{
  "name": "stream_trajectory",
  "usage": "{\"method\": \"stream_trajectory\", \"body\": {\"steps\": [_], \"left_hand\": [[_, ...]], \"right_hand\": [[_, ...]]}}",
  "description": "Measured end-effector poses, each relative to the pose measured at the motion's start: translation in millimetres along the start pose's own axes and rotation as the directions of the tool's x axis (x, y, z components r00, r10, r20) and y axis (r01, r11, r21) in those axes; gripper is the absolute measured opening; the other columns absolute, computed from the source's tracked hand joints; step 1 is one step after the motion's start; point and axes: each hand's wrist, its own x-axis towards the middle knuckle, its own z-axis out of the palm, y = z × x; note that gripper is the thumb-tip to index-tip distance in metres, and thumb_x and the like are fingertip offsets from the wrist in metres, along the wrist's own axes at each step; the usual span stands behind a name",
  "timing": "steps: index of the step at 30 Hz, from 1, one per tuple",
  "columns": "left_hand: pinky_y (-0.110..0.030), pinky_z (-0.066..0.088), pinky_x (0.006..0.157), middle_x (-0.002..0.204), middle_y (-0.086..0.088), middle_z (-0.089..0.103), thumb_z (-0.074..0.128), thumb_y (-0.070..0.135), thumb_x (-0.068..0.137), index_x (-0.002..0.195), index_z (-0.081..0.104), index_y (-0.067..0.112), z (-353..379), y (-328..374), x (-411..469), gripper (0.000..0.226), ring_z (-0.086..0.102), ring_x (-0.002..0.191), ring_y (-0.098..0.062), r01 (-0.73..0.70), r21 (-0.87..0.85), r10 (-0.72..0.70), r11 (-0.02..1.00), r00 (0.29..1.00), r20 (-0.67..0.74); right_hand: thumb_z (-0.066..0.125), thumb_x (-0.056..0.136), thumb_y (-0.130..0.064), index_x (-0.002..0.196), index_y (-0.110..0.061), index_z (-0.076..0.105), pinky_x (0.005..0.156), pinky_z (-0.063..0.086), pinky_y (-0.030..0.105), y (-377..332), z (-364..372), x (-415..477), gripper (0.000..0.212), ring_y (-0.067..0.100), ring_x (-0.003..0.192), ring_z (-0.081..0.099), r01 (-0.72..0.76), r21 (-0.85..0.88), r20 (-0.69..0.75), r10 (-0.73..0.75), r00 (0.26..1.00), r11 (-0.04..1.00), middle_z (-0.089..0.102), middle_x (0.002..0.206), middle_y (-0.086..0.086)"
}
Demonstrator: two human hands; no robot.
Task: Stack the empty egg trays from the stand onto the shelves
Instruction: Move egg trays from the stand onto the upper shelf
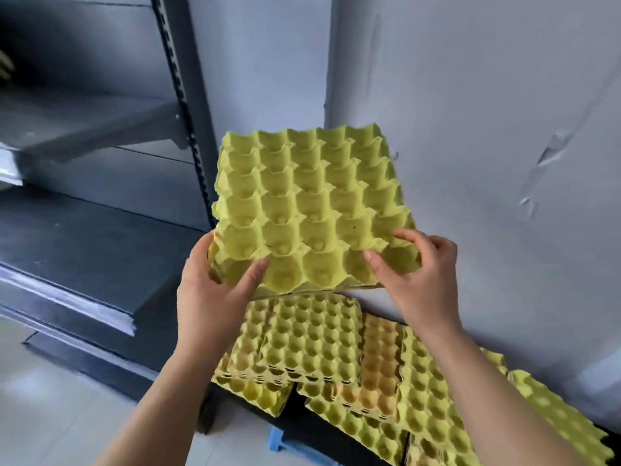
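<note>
A yellow-green egg tray [312, 200] is held up in the air, tilted with its cups facing me. My left hand [215, 284] grips its near left corner, thumb in a cup. My right hand [416, 274] grips its near right edge, fingers curled over the rim. Below lie several more empty trays [319, 338] in loose overlapping piles on a low dark stand [295, 428]. The dark grey shelves [84, 237] stand to the left, with a lower shelf board and an upper one [94, 119].
A slotted metal upright [188, 129] of the shelving stands just left of the held tray. A pale wall [487, 146] runs behind the stand. A blue plastic piece [279, 438] shows under the stand. Light tiled floor [67, 398] lies at the lower left.
</note>
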Motion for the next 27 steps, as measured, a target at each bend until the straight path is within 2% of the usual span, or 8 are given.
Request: {"method": "stream_trajectory", "body": {"steps": [2,7,11,15,20,24,27], "left_hand": [[-0.033,0.05,0.09,0.125,0.011,0.059,0.068,0.065,0.066,0.136,0.045,0.03,-39,7,16,0.081,0.057,0.109,-0.008,-0.044,-0.009,0.043,0.999,0.995,-0.091],[-0.041,0.05,0.095,0.126,0.008,0.058,0.066,0.075,0.064,0.137,0.043,0.032,-152,10,66,0.088,0.057,0.112,-0.013,-0.131,-0.002,0.127,0.991,0.963,-0.236],[-0.04,0.047,0.098,0.127,0.008,0.057,0.064,0.078,0.063,0.138,0.041,0.033,-244,1,103,0.09,0.055,0.114,-0.013,-0.175,0.018,0.173,0.984,0.943,-0.283],[-0.034,0.045,0.099,0.129,0.007,0.056,0.062,0.079,0.063,0.14,0.039,0.033,-328,-16,136,0.093,0.054,0.116,-0.011,-0.172,0.023,0.171,0.985,0.944,-0.283],[-0.034,0.041,0.103,0.134,0.006,0.052,0.075,0.076,0.046,0.145,0.032,0.033,-406,-36,177,0.117,0.051,0.121,-0.012,-0.157,0.07,0.17,0.985,0.952,-0.255],[-0.036,0.04,0.105,0.134,0.003,0.053,0.076,0.068,0.045,0.146,0.035,0.026,-454,-53,222,0.117,0.05,0.123,-0.015,-0.146,0.092,0.168,0.985,0.934,-0.316],[-0.028,0.042,0.095,0.127,0.005,0.059,0.076,0.067,0.046,0.142,0.042,0.024,-486,-67,266,0.111,0.055,0.114,-0.013,-0.146,0.099,0.171,0.984,0.919,-0.354]], "right_hand": [[0.07,0.066,-0.065,0.11,-0.035,0.059,0.09,0.038,0.018,-42,16,7,0.054,0.011,0.106,0.045,0.075,0.049,-0.026,-0.074,0.997,0.996,0.037,0.113,-0.001],[0.073,0.068,-0.056,0.109,-0.034,0.06,0.08,0.029,-0.001,-157,66,15,0.048,0.002,0.099,0.04,0.205,0.134,-0.061,-0.198,0.978,0.97,0.037,0.113,-0.001],[0.073,0.069,-0.053,0.108,-0.034,0.059,0.085,0.035,0.013,-243,119,9,0.045,0.004,0.1,0.04,0.25,0.174,-0.041,-0.247,0.968,0.952,0.039,0.115,0.003],[0.074,0.071,-0.05,0.108,-0.032,0.061,0.087,0.034,0.017,-316,177,3,0.044,0.007,0.102,0.042,0.265,0.22,-0.019,-0.268,0.963,0.939,0.039,0.116,0.005],[0.072,0.07,-0.055,0.109,-0.032,0.061,0.094,0.041,0.029,-386,246,8,0.046,0.01,0.106,0.041,0.303,0.243,0.01,-0.315,0.949,0.921,0.042,0.115,0.005],[0.068,0.073,-0.057,0.115,-0.03,0.06,0.089,0.032,0.022,-433,299,22,0.05,0.006,0.105,0.035,0.338,0.262,0.069,-0.367,0.928,0.904,0.04,0.119,0.005],[0.066,0.071,-0.062,0.111,-0.03,0.062,0.091,0.038,0.026,-467,339,38,0.051,0.01,0.108,0.038,0.383,0.288,0.055,-0.414,0.909,0.878,0.043,0.117,0.008]]}}
